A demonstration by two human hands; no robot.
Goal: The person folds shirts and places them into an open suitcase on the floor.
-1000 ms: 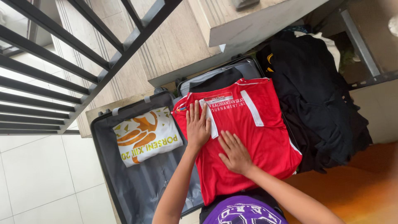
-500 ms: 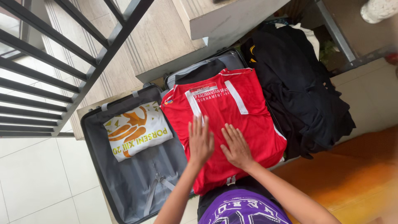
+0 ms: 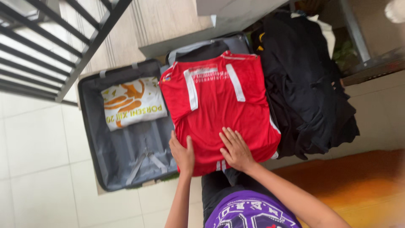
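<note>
A red shirt (image 3: 219,105) with white stripes lies spread over the right half of an open grey suitcase (image 3: 90,139). My left hand (image 3: 182,153) curls around the shirt's near left corner, thumb on top. My right hand (image 3: 236,148) lies flat, fingers spread, on the shirt's near part. A folded white shirt (image 3: 133,102) with orange and yellow print sits in the left half of the suitcase.
A heap of black clothes (image 3: 306,80) lies right of the suitcase. Wooden stairs (image 3: 164,19) with a black railing (image 3: 50,46) rise behind it. White floor tiles (image 3: 38,169) lie at left, an orange mat (image 3: 350,181) at right. Purple clothing (image 3: 249,213) covers my lap.
Both hands have slid toward me down the red shirt. My left hand went from flat on the cloth to gripping its near left edge. The view shifted, so the suitcase sits higher.
</note>
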